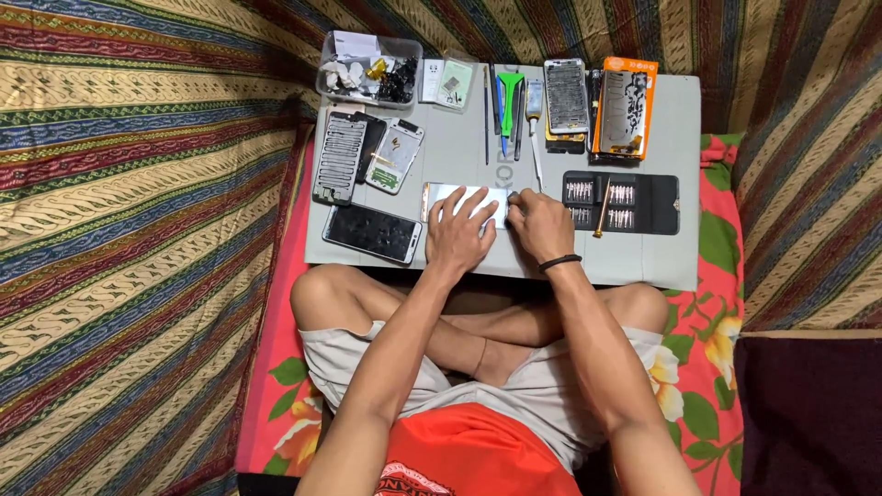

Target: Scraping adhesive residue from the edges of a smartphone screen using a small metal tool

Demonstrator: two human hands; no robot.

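A pale phone body (457, 195) lies flat on the grey work mat (570, 266). My left hand (457, 234) rests on it with fingers spread, pinning it down. My right hand (540, 223) is curled at the phone's right end, fingertips pinched against it; whether it holds a small tool I cannot tell. A black band sits on my right wrist.
A black phone (372, 232) lies at the mat's left. A phone frame (340, 157) and an opened phone (395, 154) lie behind it. A clear box of parts (369, 70), pry tools (507, 103), an orange package (625, 108) and a black bit case (634, 202) with a gold screwdriver (602, 209) fill the back.
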